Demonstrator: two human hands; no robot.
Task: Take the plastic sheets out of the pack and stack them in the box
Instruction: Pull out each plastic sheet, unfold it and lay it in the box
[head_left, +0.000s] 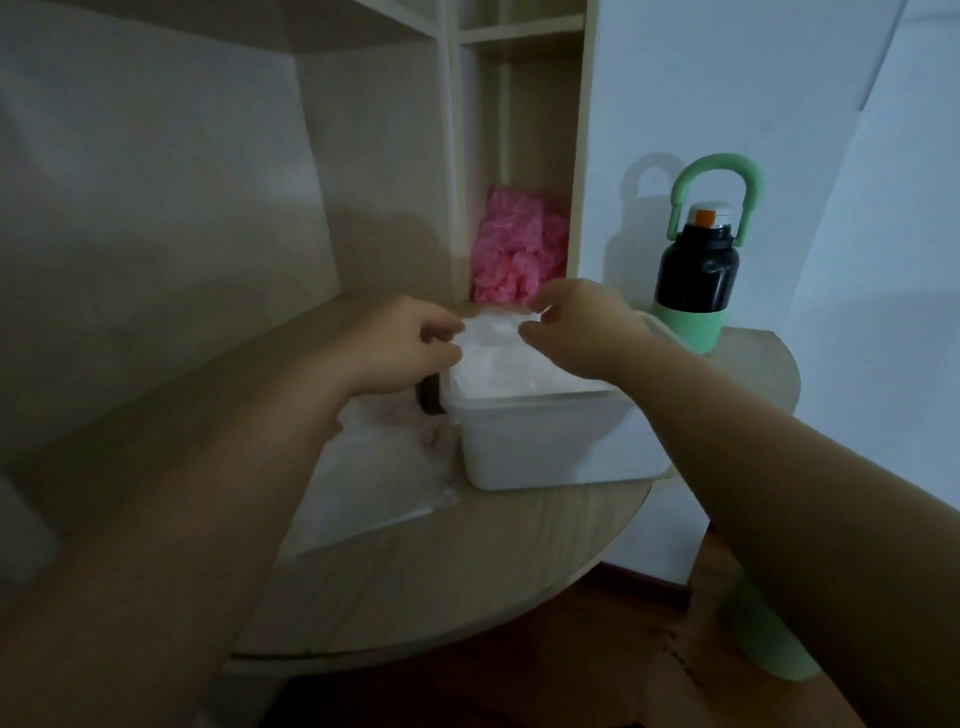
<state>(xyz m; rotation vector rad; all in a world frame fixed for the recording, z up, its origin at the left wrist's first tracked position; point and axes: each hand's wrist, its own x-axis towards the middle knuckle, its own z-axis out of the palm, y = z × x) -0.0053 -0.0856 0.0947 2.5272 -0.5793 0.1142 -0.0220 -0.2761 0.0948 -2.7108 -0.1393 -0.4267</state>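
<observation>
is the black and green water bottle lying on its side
No, the black and green water bottle stands upright beside the white plastic box.

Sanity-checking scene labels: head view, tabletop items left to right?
On the table: plastic pack → white box → green-and-black bottle.

Pale wooden table (467, 561), rounded at the edge; carries white box (545, 447), clear plastic pack (363, 488) just left, perhaps touching, and black-and-green bottle (696, 275) upright far right.
</observation>
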